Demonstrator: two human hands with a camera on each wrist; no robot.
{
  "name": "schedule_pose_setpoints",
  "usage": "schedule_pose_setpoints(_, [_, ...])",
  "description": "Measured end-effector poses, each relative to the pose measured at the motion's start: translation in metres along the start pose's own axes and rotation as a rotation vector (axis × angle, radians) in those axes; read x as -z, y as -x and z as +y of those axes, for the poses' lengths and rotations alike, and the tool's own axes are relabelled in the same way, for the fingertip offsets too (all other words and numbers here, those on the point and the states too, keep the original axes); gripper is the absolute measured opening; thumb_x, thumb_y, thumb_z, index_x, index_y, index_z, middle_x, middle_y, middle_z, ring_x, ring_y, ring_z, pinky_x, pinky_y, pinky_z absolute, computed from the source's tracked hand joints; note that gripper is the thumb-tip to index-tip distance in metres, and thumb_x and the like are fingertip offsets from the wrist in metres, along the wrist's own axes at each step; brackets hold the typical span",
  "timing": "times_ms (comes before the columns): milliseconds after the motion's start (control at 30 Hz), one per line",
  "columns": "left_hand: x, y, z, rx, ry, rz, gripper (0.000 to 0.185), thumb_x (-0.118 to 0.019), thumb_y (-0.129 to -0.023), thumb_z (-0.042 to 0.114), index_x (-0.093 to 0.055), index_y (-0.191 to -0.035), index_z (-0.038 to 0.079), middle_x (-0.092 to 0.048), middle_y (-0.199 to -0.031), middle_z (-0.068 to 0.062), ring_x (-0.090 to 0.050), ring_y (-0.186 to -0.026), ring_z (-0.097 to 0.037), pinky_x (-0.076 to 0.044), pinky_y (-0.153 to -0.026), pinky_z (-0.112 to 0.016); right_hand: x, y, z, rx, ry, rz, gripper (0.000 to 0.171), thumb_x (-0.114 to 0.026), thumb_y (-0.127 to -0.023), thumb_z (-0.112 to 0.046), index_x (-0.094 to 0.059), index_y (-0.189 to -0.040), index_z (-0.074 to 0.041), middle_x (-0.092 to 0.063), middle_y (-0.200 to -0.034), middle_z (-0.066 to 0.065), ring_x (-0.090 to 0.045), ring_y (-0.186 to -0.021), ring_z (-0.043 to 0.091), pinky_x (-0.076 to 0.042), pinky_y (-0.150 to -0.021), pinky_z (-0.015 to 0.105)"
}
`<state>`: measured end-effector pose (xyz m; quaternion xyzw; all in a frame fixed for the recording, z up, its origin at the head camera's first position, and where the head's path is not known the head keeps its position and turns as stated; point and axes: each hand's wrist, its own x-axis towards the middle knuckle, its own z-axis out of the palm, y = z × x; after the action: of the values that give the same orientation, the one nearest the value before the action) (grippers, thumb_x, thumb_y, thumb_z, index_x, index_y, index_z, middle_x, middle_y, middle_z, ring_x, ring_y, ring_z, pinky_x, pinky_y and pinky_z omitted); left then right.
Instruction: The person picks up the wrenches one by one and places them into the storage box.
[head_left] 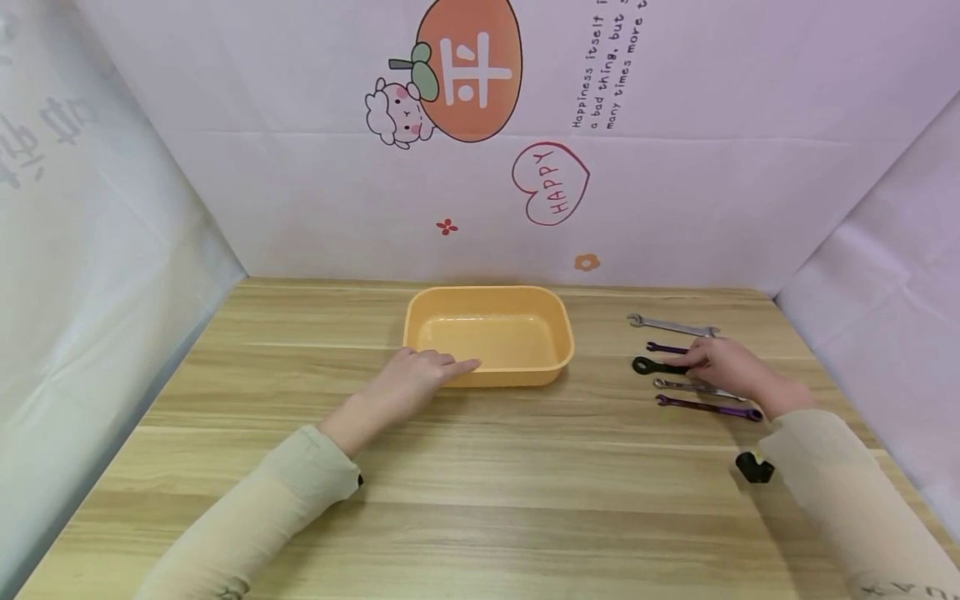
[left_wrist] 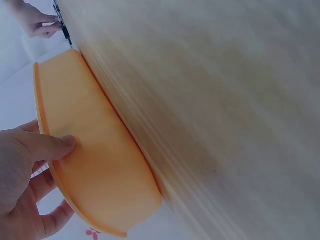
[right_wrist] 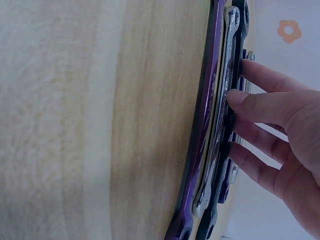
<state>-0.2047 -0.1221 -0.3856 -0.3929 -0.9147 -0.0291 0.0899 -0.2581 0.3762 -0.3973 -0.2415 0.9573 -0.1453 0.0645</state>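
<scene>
An orange plastic tray [head_left: 558, 354] sits mid-table with nothing in it. My left hand [head_left: 438, 365] holds its near-left rim: in the left wrist view the thumb [left_wrist: 60, 145] presses the tray's outer wall [left_wrist: 100, 165] while the other fingers curl over the rim. At the right, several wrenches lie in a row. My right hand [head_left: 693, 360] pinches the black wrench [head_left: 648, 365]. In the right wrist view the thumb [right_wrist: 235, 97] meets the black wrench [right_wrist: 222, 195], with the fingers on its far side.
The row holds a long silver wrench [head_left: 671, 326] at the back, a short purple one [head_left: 663, 347], a thin silver one [head_left: 678, 385] and a long purple one [head_left: 705, 407]. White printed walls close off the back and both sides.
</scene>
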Motion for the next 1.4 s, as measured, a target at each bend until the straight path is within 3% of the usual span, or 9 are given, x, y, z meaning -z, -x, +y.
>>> schedule_pose_setpoints(167, [0.002,-0.002,0.002,-0.001,0.022,-0.021,0.072,-0.063,-0.089,-0.016,-0.058,-0.148,0.024,-0.073,-0.109,-0.002,-0.069,-0.099,-0.019,-0.052,-0.067,-0.037,0.0,0.0,0.0,-0.007,-0.012,-0.006,0.032,-0.073,-0.088,0.008,-0.073,-0.12,0.004,-0.065,-0.087,0.002,-0.05,-0.071,0.013,-0.046,-0.061,0.031])
schedule_pose_setpoints(400, [-0.002,-0.003,0.001,-0.035,0.001,0.017,0.077,-0.064,-0.086,-0.019,-0.059,-0.147,0.029,-0.071,-0.097,0.002,-0.065,-0.082,-0.013,-0.042,-0.058,-0.028,0.0,0.0,0.002,-0.005,-0.012,-0.005,0.031,-0.073,-0.088,0.008,-0.074,-0.119,0.004,-0.065,-0.087,0.002,-0.05,-0.071,0.014,-0.046,-0.061,0.032])
schedule_pose_setpoints(767, [-0.002,-0.009,0.005,-0.045,0.007,0.015,0.077,-0.062,-0.086,-0.019,-0.06,-0.146,0.028,-0.072,-0.098,0.001,-0.066,-0.081,-0.016,-0.044,-0.057,-0.029,-0.001,0.001,0.003,0.021,-0.012,0.013,0.03,-0.074,-0.088,0.006,-0.075,-0.117,0.002,-0.067,-0.09,0.001,-0.055,-0.075,0.011,-0.049,-0.064,0.033])
schedule_pose_setpoints(1400, [-0.001,-0.016,0.012,-0.058,0.025,-0.015,0.079,-0.063,-0.086,-0.02,-0.059,-0.147,0.029,-0.074,-0.108,0.0,-0.069,-0.089,-0.017,-0.045,-0.058,-0.029,0.001,0.006,0.006,-0.035,-0.054,0.014,0.032,-0.072,-0.09,0.006,-0.071,-0.122,0.006,-0.063,-0.088,0.003,-0.048,-0.068,0.015,-0.044,-0.06,0.03])
